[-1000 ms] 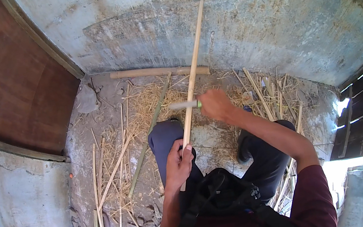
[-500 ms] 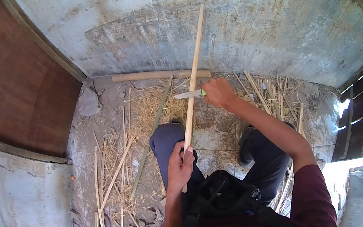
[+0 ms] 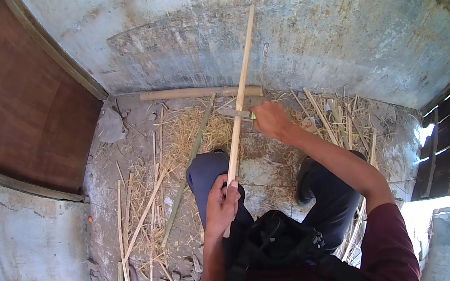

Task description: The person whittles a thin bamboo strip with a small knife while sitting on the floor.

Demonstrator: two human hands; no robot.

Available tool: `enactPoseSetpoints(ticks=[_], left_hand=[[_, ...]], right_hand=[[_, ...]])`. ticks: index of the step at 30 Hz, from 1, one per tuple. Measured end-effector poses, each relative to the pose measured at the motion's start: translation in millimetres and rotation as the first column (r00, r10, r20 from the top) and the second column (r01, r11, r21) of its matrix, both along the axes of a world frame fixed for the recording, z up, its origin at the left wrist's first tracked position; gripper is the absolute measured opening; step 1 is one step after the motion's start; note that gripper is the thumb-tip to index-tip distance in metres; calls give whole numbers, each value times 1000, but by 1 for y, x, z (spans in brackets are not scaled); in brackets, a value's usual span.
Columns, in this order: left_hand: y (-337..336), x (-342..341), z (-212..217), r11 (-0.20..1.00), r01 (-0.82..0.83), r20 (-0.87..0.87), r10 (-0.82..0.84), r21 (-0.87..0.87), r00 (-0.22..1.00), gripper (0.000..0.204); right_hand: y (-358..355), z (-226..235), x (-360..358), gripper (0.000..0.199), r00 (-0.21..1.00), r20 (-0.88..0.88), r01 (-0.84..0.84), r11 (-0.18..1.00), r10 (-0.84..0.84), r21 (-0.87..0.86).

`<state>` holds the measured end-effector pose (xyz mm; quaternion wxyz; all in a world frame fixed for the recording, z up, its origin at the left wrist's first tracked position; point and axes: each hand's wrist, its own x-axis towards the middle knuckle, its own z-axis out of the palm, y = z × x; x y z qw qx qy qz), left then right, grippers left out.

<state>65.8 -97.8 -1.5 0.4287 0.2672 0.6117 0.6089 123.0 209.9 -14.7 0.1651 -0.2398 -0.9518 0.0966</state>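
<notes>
A long pale bamboo strip [image 3: 246,67] slants up and away from my lap, its far end in front of the wall. Near its lower end, by my left knee, my left hand [image 3: 222,204] is closed around it. My right hand [image 3: 270,119] grips a knife [image 3: 236,112] by its handle, of which only a bit of green shows. The blade lies across the strip about midway along, pointing left and slightly up. Whether the edge is biting into the strip I cannot tell.
Shavings [image 3: 211,128] litter the floor between my legs and the wall. A thick bamboo pole [image 3: 192,92] lies along the wall's foot. Loose strips [image 3: 123,236] lie at the left, and more strips [image 3: 347,119] at the right. A brown door [image 3: 19,98] stands far left.
The knife blade has tilted, its tip now higher than its handle end. My right hand has dropped very slightly; my left hand and the strip have hardly moved.
</notes>
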Motion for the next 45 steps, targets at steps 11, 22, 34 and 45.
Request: enactPoseSetpoints(ticks=[11, 22, 34, 45], left_hand=[[1, 5, -4, 1000, -11, -30, 11, -1, 999, 20], [-2, 4, -2, 999, -27, -41, 25, -29, 999, 19], [-2, 4, 1, 999, -32, -47, 30, -42, 998, 19], [1, 2, -6, 1000, -10, -72, 10, -5, 997, 19]], right_hand=[[-2, 14, -4, 17, 994, 100, -38, 999, 37, 6], [-40, 9, 10, 12, 981, 144, -131, 991, 129, 9], [-15, 5, -4, 15, 996, 87, -18, 1000, 19, -17], [4, 10, -13, 14, 996, 83, 23, 1000, -24, 19]])
